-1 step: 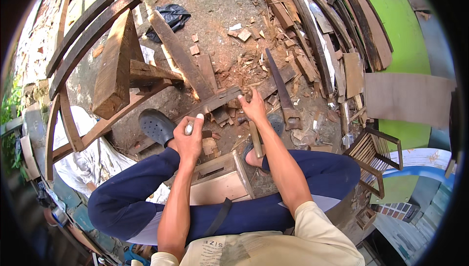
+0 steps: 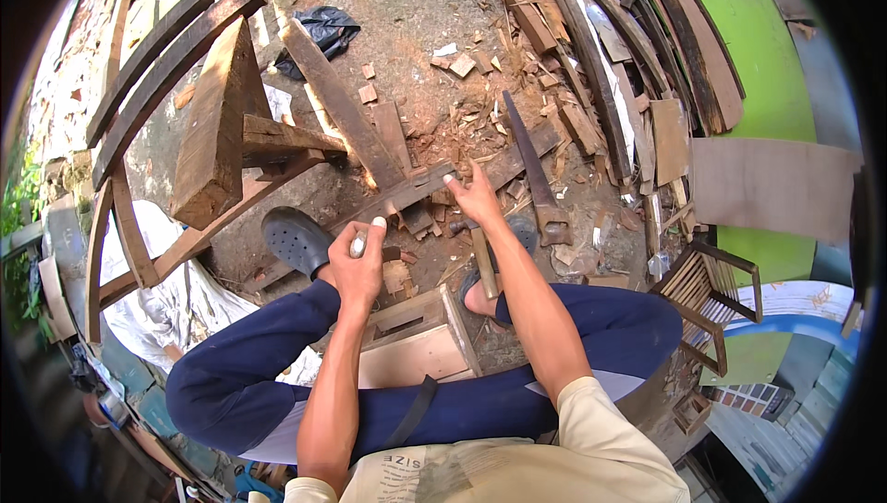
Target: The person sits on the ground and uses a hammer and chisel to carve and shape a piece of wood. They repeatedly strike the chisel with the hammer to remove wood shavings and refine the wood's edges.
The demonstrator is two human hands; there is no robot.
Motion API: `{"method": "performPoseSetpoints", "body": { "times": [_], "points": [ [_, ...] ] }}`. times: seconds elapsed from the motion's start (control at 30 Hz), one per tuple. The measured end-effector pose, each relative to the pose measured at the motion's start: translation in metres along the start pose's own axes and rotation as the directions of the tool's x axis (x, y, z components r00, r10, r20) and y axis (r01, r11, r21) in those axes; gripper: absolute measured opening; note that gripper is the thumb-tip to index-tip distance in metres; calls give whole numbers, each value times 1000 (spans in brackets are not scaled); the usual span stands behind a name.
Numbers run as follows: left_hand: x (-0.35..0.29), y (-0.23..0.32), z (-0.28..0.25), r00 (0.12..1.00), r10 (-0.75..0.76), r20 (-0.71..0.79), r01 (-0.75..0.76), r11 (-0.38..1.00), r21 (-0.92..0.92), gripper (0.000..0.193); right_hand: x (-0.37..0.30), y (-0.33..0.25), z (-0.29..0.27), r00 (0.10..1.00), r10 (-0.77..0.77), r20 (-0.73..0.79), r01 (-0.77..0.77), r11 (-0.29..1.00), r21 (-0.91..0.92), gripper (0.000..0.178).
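My left hand is closed around a small silvery, rounded thing; its thumb points up and the fingers hide most of what it holds. A long wooden plank lies slantwise just beyond that hand. At the plank's far right end is my right hand, fingers bent and thumb against the wood; its fingertips are partly hidden. Below my right wrist stands a hammer with a wooden handle. A handsaw lies on the ground to the right of that hand.
A wooden box-like piece sits between my legs. Large wooden frame parts stand at left, above white sacking. Stacked boards line the right side, with a small slatted wooden rack nearer. Offcuts and chips litter the ground.
My right hand has shifted slightly left and away from me at the plank's end. My left hand stays almost in place, still closed on the silvery thing.
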State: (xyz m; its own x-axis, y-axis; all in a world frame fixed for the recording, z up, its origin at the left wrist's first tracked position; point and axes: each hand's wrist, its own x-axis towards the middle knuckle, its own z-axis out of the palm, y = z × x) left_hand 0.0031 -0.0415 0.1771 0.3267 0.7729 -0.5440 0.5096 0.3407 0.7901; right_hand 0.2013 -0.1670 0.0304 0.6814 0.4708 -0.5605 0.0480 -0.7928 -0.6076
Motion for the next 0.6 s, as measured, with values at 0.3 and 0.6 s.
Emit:
{"method": "performPoseSetpoints", "body": {
  "times": [0.3, 0.6],
  "points": [
    [2, -1, 7, 995, 82, 58, -85, 995, 47, 36, 49, 26, 8, 959, -121, 257, 116, 993, 35, 94],
    [0, 11, 17, 992, 50, 114, -49, 999, -8, 32, 21, 13, 13, 959, -272, -73, 271, 962, -24, 68]
  ]
}}
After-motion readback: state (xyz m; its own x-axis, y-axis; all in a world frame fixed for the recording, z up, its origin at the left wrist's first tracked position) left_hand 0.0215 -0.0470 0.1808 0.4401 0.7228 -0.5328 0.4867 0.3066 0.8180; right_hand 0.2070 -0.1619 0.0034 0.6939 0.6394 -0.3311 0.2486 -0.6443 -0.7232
